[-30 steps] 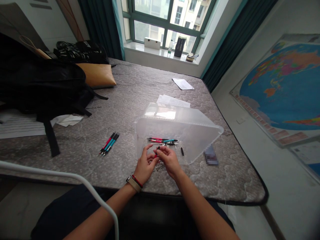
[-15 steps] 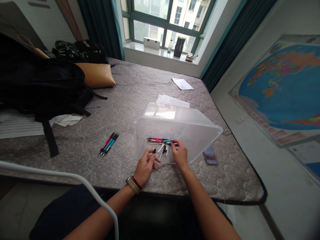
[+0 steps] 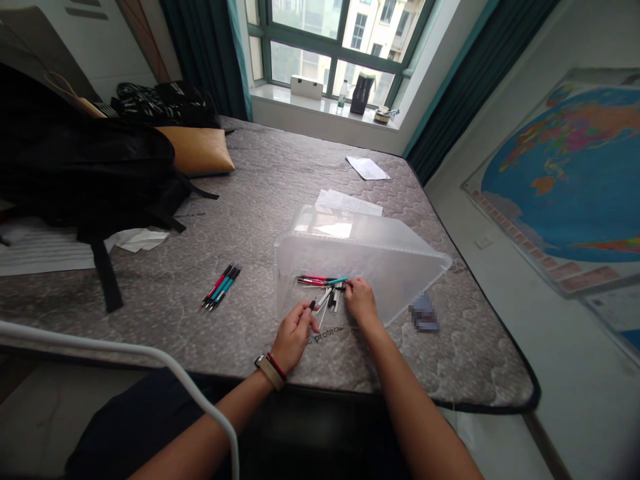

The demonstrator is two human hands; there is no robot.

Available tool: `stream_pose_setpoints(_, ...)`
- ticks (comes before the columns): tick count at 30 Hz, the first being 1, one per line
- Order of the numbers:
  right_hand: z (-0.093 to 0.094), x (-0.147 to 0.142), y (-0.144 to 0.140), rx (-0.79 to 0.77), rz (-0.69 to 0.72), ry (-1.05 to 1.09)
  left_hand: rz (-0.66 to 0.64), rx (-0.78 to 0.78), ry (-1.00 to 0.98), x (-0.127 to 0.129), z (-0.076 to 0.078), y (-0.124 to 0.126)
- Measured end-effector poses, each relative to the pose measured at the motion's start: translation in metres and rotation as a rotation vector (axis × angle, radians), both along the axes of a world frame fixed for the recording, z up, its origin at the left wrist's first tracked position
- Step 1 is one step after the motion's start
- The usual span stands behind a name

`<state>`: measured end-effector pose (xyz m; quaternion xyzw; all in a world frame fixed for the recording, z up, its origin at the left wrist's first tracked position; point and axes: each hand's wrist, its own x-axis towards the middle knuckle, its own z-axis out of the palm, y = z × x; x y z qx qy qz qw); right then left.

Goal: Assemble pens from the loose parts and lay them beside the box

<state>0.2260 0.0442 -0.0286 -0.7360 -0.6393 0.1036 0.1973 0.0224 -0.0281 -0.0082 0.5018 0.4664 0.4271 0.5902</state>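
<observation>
A clear plastic bin lies tipped on its side on the grey mattress, its opening toward me. Several red, teal and white pens lie on its lower wall. My left hand pinches a pen with a black tip just in front of the bin. My right hand reaches among the loose pens in the bin, fingertips touching them; whether it grips one cannot be told. Three pens, red and teal, lie side by side on the mattress to the left.
A black backpack and an orange cushion lie at the left. Papers lie beyond the bin. A blurred small object sits right of the bin. A white tube crosses the near left. A world map covers the floor at right.
My hands, first together on one pen, have parted. The right hand moved forward into the bin to the loose pens; the left hand keeps the pen.
</observation>
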Motion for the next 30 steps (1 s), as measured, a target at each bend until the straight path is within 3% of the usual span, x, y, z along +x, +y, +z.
stream_pose_setpoints(6, 0.001, 0.001, 0.0, -0.029, 0.061, -0.037, 0.011, 0.005, 0.036, 0.001, -0.002, 0.0)
stream_pose_setpoints(22, -0.003, 0.01, 0.003, -0.006, -0.002, 0.134, -0.038, -0.002, 0.067, 0.002, -0.003, 0.0)
stream_pose_setpoints(26, 0.002, 0.002, -0.001, 0.115, -0.055, 0.342, -0.037, 0.001, 0.069, 0.001, -0.002, 0.001)
stream_pose_setpoints(30, 0.013, -0.019, -0.017, 0.002, -0.026, 0.918, -0.044, 0.01, 0.071, 0.001, -0.002, 0.003)
